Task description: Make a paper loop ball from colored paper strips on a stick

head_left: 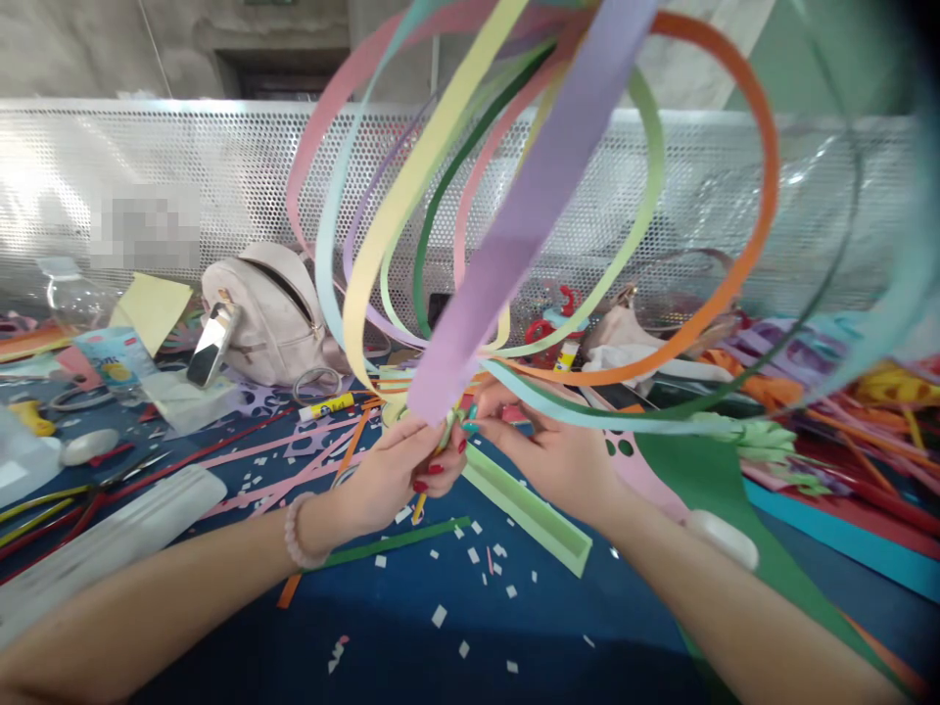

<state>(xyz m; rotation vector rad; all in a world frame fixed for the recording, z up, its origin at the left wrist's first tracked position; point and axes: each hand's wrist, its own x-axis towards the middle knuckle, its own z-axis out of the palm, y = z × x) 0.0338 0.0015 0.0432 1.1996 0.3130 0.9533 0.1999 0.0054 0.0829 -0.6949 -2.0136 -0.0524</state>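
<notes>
A large globe of coloured paper strips [506,245], bent into loops of purple, yellow, orange, green, pink and pale blue, rises in front of me and fills the upper middle. My left hand [400,468] is closed around the gathered lower ends of these loops. Close against it, my right hand [547,446] has thumb and fingers pinched together at the same gathered point; what lies between the fingertips is too small to tell. Below the hands, a folded light green paper piece [529,509] and a flat green strip [400,543] rest on the blue tabletop [411,661].
Small white paper scraps dot the table. Scissors [95,494], a yellow glue stick [327,406], a phone [212,343] and a pale backpack [268,313] are at left. Green paper [697,490], a white oval object [724,539] and heaped strips [881,392] lie right. A perforated metal panel [183,147] stands behind.
</notes>
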